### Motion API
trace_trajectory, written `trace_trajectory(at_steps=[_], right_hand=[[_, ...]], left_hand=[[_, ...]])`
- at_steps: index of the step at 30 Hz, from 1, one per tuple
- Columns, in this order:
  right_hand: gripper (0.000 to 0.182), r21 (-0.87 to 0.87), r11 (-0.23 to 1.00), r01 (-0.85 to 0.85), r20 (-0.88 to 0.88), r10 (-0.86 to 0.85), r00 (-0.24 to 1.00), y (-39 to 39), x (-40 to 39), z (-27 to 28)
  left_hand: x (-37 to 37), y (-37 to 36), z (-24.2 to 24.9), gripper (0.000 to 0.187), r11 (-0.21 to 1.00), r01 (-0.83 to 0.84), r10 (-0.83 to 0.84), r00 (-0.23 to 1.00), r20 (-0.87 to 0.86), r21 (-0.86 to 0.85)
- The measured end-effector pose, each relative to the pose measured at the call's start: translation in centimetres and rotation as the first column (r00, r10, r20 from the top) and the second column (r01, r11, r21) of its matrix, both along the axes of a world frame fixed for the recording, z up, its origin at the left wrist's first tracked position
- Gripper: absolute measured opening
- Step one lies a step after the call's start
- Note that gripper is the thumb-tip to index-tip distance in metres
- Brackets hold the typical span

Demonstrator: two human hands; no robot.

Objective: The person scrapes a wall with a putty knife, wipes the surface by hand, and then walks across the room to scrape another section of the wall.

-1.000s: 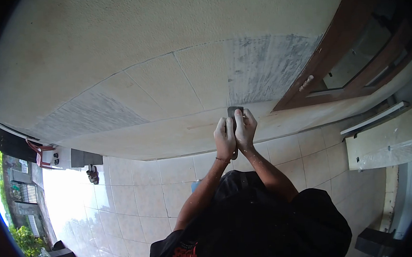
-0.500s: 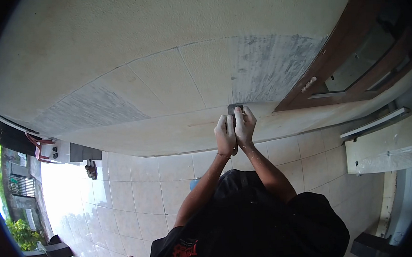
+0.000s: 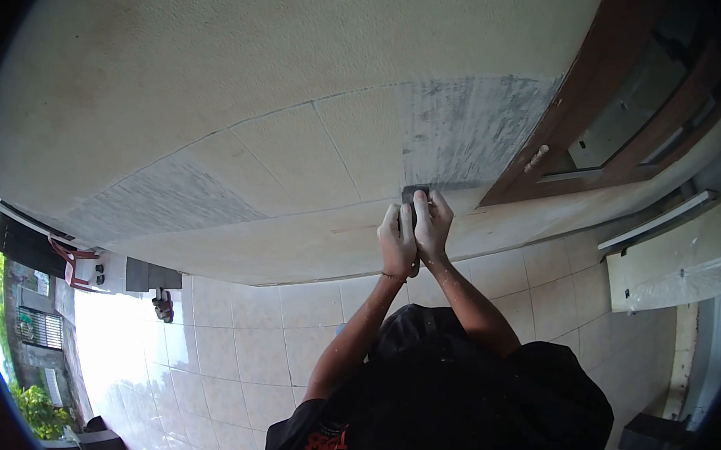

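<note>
Both of my hands are pressed side by side around one dark scraper-like tool (image 3: 413,194), its flat end against the wall (image 3: 289,163). My left hand (image 3: 397,243) has its fingers wrapped on the tool's left side; my right hand (image 3: 433,228) grips it from the right, and pale dust coats the fingers. The handle's end shows below, between my wrists. Just above the tool lies a grey, streaked square patch (image 3: 471,125) at its lower left corner. Another grey streaked patch (image 3: 166,195) is farther left, with thin lines drawn on the wall between them.
A brown wooden door (image 3: 564,144) with glass stands at the right. Below the wall runs a tiled floor (image 3: 243,342). Sandals (image 3: 162,306) and a red chair (image 3: 70,260) are at the left. A plastic-wrapped pale panel (image 3: 673,274) is at the lower right.
The view has tilted slightly, so the wall patches appear a little lower. My hands and the tool have shifted slightly right and down in the picture, still holding together.
</note>
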State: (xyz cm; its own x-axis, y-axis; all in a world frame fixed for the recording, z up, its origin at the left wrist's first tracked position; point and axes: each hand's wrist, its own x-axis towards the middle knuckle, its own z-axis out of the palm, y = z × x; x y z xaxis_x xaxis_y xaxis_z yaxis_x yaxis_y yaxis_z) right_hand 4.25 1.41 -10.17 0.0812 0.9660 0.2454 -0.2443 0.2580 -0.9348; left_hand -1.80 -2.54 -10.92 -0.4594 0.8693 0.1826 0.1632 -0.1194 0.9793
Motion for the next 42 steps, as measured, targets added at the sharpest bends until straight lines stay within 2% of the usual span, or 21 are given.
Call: trace_trajectory(at_steps=[3, 5, 7, 9, 11, 13, 15, 18, 21, 24, 27, 28, 31, 32, 35, 36, 39, 40, 42], right_hand=[[0.032, -0.013, 0.999, -0.049, 0.015, 0.049, 0.999, -0.1, 0.4, 2.0], [0.03, -0.048, 0.998, -0.048, 0.008, 0.049, 0.999, -0.9, 0.6, 1.3], [0.029, -0.073, 0.996, -0.049, 0.002, 0.049, 0.999, -1.2, 0.7, -0.4], [0.028, -0.107, 0.993, -0.044, -0.005, 0.043, 0.999, -1.4, 0.4, -2.0], [0.027, -0.021, 0.999, -0.038, 0.002, 0.038, 0.999, -0.1, 0.1, -1.5], [0.027, 0.034, 0.998, -0.049, 0.049, 0.047, 0.998, 0.3, -0.1, 1.5], [0.028, 0.008, 0.998, -0.065, 0.022, 0.065, 0.998, 0.1, 0.1, 1.7], [0.028, -0.031, 0.995, -0.09, -0.036, 0.089, 0.995, -0.8, 0.6, -0.6], [0.028, -0.098, 0.993, -0.066, 0.007, 0.067, 0.998, -0.6, 0.6, -2.6], [0.029, 0.047, 0.997, -0.068, 0.04, 0.066, 0.997, 0.5, 0.1, 1.5], [0.028, -0.01, 0.998, -0.059, -0.029, 0.058, 0.998, -0.1, -0.2, 2.2], [0.029, -0.02, 0.998, -0.06, 0.007, 0.06, 0.998, -0.4, 0.2, 1.3], [0.031, -0.077, 0.996, -0.051, 0.029, 0.054, 0.998, -1.2, 0.6, -2.5], [0.033, -0.084, 0.995, -0.052, -0.018, 0.051, 0.999, -0.9, 0.3, -3.0], [0.034, 0.049, 0.998, -0.029, 0.04, 0.027, 0.999, 0.9, -0.2, 1.0], [0.034, 0.054, 0.998, -0.034, 0.016, 0.033, 0.999, 0.9, -0.5, 2.0], [0.032, -0.006, 0.999, -0.048, -0.054, 0.047, 0.997, 0.1, 0.0, 0.9], [0.03, -0.033, 0.998, -0.049, -0.06, 0.047, 0.997, -0.5, 0.2, 0.4], [0.03, -0.075, 0.996, -0.038, -0.041, 0.035, 0.999, -0.7, 0.2, -2.0]], left_hand=[[-0.3, 0.2, 2.0, 0.027, 0.998, 0.023, -0.022, 1.0, -0.009, 0.055], [0.0, -0.6, 1.6, 0.027, 0.999, 0.028, -0.03, 0.998, 0.053, 0.046], [0.3, -1.5, -0.3, 0.027, 1.0, 0.014, -0.014, 1.0, 0.022, -0.009], [0.8, -1.6, -1.3, 0.027, 0.999, -0.03, 0.03, 0.999, 0.032, 0.02], [0.1, -0.4, -0.6, 0.027, 0.998, -0.025, 0.024, 1.0, 0.019, 0.058], [-0.3, 0.3, 1.2, 0.027, 0.997, -0.01, 0.008, 1.0, 0.024, 0.072], [-0.3, 0.0, 1.8, 0.028, 0.998, -0.004, 0.002, 0.999, 0.051, 0.055], [0.2, -1.2, -0.7, 0.028, 1.0, -0.012, 0.012, 1.0, 0.016, -0.007], [0.6, -0.9, -2.5, 0.028, 0.998, -0.029, 0.026, 0.999, 0.048, 0.062], [0.0, 0.2, 2.3, 0.028, 0.996, -0.018, 0.016, 1.0, 0.026, 0.09], [-0.3, -0.2, 2.0, 0.027, 0.997, 0.008, -0.01, 0.999, 0.036, 0.071], [-0.2, -0.8, 1.1, 0.027, 1.0, -0.014, 0.014, 1.0, 0.01, 0.015], [0.3, -1.6, -2.4, 0.025, 0.999, -0.026, 0.026, 1.0, -0.003, 0.031], [0.3, -1.2, -3.1, 0.026, 1.0, -0.025, 0.025, 0.999, 0.027, 0.014], [-0.3, 0.2, 2.0, 0.028, 0.996, -0.025, 0.025, 1.0, 0.009, 0.089], [-0.3, 0.5, 2.6, 0.029, 0.994, -0.017, 0.01, 0.998, 0.063, 0.112], [-0.1, -0.2, 1.5, 0.028, 0.998, -0.011, 0.01, 1.0, 0.016, 0.058], [-0.2, -0.5, -0.6, 0.027, 1.0, -0.007, 0.007, 1.0, -0.008, 0.017], [0.3, -0.6, -2.1, 0.027, 0.999, -0.027, 0.027, 1.0, -0.006, 0.038]])
